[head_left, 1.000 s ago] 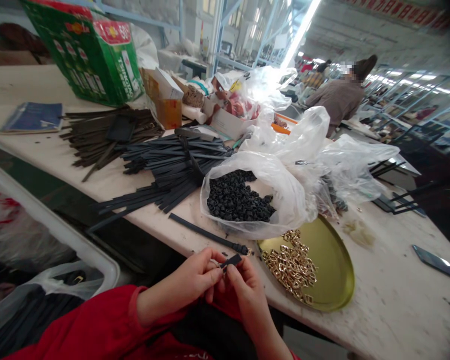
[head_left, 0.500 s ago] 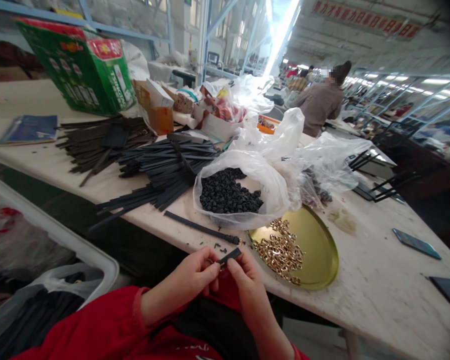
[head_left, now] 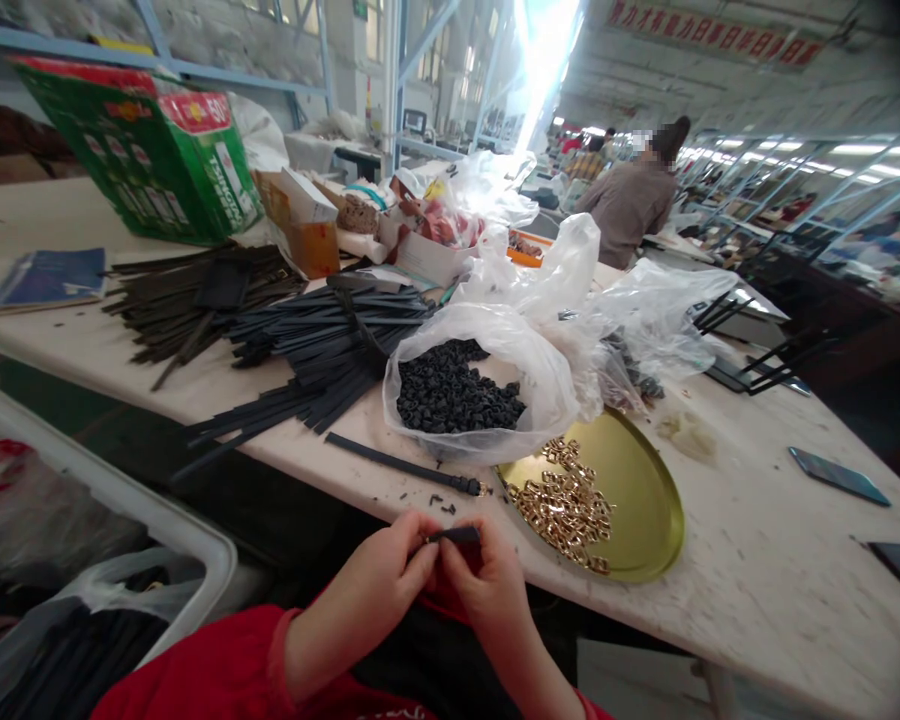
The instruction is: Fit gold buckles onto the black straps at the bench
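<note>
Between my two hands, just off the table's front edge, is a black strap (head_left: 459,535). My left hand (head_left: 390,565) pinches its left end, where a small bit of metal may show; the fingers hide most of it. The fingers of my right hand (head_left: 487,575) are closed on the strap's right part. Just beyond, a finished-looking black strap (head_left: 405,465) with a gold buckle (head_left: 484,489) lies on the table. To the right stands a gold tray (head_left: 649,500) with a heap of gold buckles (head_left: 562,505). Behind is a plastic bag (head_left: 487,445) full of small black loops (head_left: 457,390).
Piles of black straps (head_left: 330,340) and brown straps (head_left: 187,290) lie at left, before a green box (head_left: 142,160). A white bin (head_left: 221,560) is at lower left. Phones (head_left: 838,476) lie at right. A person (head_left: 630,200) sits beyond the table.
Both hands have dropped slightly with the strap, which has turned flatter between my fingers. The camera view has shifted a little. Things on the table stay in place.
</note>
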Tool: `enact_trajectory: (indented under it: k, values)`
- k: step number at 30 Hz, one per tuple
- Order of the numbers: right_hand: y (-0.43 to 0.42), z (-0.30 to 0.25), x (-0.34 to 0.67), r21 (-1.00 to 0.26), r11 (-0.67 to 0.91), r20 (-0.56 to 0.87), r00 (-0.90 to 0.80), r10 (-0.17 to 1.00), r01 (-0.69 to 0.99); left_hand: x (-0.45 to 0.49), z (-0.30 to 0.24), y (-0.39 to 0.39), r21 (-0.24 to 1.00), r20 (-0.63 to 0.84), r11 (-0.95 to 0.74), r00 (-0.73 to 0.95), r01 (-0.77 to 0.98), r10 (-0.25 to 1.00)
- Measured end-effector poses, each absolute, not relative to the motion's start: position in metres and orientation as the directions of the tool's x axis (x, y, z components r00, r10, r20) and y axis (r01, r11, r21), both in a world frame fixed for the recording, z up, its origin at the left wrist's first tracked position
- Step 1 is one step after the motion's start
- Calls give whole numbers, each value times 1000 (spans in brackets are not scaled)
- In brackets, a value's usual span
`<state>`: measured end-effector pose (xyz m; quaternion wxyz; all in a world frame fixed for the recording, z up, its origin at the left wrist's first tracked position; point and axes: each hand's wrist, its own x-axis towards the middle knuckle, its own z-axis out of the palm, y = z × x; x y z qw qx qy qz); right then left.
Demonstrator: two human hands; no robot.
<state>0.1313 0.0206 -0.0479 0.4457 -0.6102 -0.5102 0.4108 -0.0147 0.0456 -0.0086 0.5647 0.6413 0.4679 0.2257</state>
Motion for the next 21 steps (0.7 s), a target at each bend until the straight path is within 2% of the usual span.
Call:
enact_trajectory:
  k: [3, 6, 11, 17, 21]
  values:
    - [26, -46, 134, -978, -146, -134, 90, 987, 149, -19, -2, 49, 939, -233, 41, 546, 341, 805]
    - [30, -42, 135, -989, -123, -124, -13, 992, 76, -19, -1, 54, 935, -248, 45, 556, 353, 793]
    - [34, -38, 137, -993, -55, -56, -5, 998, 105, -16, -8, 59, 911, -247, 9, 529, 411, 812]
    - [29, -49, 134, -991, -79, -78, 10, 997, 109, -14, -11, 57, 941, -203, 20, 512, 339, 835]
    - [28, -44, 138, -985, -54, -57, -10, 998, 166, -13, -9, 56, 928, -233, 49, 473, 370, 850]
